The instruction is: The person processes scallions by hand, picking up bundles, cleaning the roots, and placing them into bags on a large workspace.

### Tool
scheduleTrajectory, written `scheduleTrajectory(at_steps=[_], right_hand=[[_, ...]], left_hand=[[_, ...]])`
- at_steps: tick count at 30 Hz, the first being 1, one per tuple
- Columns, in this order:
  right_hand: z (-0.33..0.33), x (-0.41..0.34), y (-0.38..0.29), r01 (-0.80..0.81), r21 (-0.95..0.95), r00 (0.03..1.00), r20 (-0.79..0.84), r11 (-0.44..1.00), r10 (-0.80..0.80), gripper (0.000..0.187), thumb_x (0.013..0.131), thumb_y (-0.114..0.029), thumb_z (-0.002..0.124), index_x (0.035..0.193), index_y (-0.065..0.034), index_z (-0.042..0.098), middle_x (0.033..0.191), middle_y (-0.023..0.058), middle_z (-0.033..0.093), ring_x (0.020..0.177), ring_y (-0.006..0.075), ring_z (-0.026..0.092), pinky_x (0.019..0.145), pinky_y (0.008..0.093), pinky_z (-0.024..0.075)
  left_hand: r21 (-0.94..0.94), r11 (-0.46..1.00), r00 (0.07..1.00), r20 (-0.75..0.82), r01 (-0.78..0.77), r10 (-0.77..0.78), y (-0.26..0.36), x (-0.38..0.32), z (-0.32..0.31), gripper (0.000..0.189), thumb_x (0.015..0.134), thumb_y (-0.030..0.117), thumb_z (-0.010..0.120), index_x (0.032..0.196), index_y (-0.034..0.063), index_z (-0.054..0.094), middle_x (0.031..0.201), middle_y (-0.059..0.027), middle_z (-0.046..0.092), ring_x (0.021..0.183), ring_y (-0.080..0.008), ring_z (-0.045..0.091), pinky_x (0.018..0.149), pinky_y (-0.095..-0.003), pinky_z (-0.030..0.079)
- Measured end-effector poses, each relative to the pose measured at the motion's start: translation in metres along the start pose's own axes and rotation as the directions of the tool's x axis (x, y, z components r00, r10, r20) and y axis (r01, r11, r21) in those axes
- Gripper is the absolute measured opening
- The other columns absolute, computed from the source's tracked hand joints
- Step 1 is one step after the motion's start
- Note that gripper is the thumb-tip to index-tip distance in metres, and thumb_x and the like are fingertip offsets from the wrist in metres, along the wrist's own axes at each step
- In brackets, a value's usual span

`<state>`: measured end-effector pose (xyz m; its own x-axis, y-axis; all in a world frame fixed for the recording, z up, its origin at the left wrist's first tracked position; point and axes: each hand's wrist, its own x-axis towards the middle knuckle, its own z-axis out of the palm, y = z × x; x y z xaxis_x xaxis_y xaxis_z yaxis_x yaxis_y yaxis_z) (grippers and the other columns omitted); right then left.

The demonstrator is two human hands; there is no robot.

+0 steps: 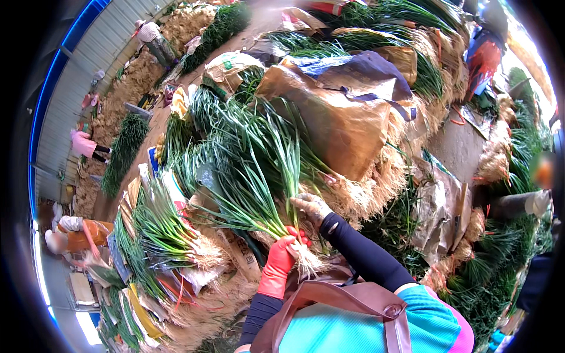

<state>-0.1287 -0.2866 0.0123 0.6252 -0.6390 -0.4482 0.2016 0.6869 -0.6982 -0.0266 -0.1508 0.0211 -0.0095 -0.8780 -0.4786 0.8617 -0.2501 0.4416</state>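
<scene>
My left hand [279, 260], in a red rubber glove, grips a bunch of green onions [269, 216] near the base of the stems. Their pale roots [309, 261] hang out below the fist, and the long leaves fan up and to the left. My right hand [312, 209], in a soiled light glove, pinches a stalk at the right side of this bunch, just above the left hand. Behind both hands lies a large heap of green onions [229, 132], partly covered by a brown sheet [326, 128].
A smaller pile of green onions [170, 234] lies to the left, roots toward me. Cut leaves [388, 238] litter the ground at right, near a crumpled sheet [441, 207]. People work among more piles at left, including one in an orange apron [99, 231].
</scene>
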Motion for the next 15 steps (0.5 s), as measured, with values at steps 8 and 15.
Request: scheduleTrajectory(at_steps=[8,15], right_hand=[[-0.015,-0.041,-0.014,-0.025,-0.414,0.922,0.342,0.91,0.181,0.031,0.082,-0.026,0.064,0.101,-0.0032,0.057,0.083,0.0025,0.062,0.067,0.0078,0.054,0.058,0.0214,0.0416],[-0.007,0.008,0.028,0.034,0.009,0.999,-0.037,0.999,-0.034,0.018,0.086,-0.015,0.056,0.102,-0.0074,0.059,0.079,0.0016,0.061,0.068,0.0101,0.056,0.063,0.0233,0.0447]], left_hand=[[0.027,0.996,0.993,-0.075,-0.087,0.089,-0.003,-0.005,-0.006,0.017,0.073,0.009,0.052,0.09,0.0087,0.05,0.088,-0.0093,0.056,0.079,-0.0249,0.058,0.073,-0.038,0.049],[0.111,0.992,0.998,-0.045,0.054,-0.049,0.008,-0.013,0.014,0.021,0.074,0.01,0.052,0.096,0.0063,0.053,0.092,-0.0154,0.059,0.08,-0.0288,0.061,0.074,-0.0406,0.05]])
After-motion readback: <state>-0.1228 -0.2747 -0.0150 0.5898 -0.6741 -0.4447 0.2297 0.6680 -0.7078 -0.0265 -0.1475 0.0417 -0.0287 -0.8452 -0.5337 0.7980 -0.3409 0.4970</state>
